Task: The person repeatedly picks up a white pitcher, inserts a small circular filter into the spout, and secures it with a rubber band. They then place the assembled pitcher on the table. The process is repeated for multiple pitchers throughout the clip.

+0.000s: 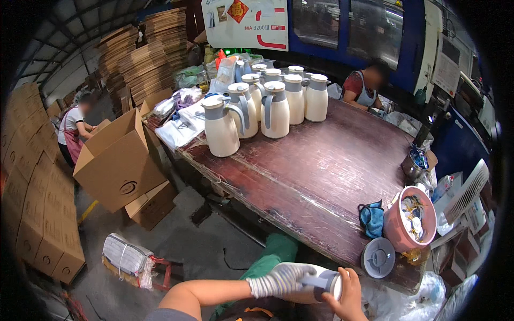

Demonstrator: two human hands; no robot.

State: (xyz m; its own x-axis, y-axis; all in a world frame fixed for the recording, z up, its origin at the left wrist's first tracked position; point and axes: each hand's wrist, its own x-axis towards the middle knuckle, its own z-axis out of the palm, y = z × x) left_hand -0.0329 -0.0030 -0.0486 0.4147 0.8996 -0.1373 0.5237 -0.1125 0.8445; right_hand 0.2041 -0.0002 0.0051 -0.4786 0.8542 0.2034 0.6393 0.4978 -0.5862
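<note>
Head view: the left grip (pixel 277 281), in a striped glove, is clamped on a cream jug (pixel 304 295) lying sideways by the near edge of the worktop (pixel 321 160); whether it also takes in the handle (pixel 319 281) is hard to tell. The bare right grip (pixel 348 297) clasps the lid end. Nearby sit a grey disc (pixel 378 258) and pink bucket (pixel 393 219); farther off, clustered jugs (pixel 276 117).

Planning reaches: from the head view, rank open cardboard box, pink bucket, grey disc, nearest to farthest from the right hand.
1. Grey disc, just beyond the right hand.
2. Pink bucket, right, beyond the disc.
3. Open cardboard box, far left.
</note>
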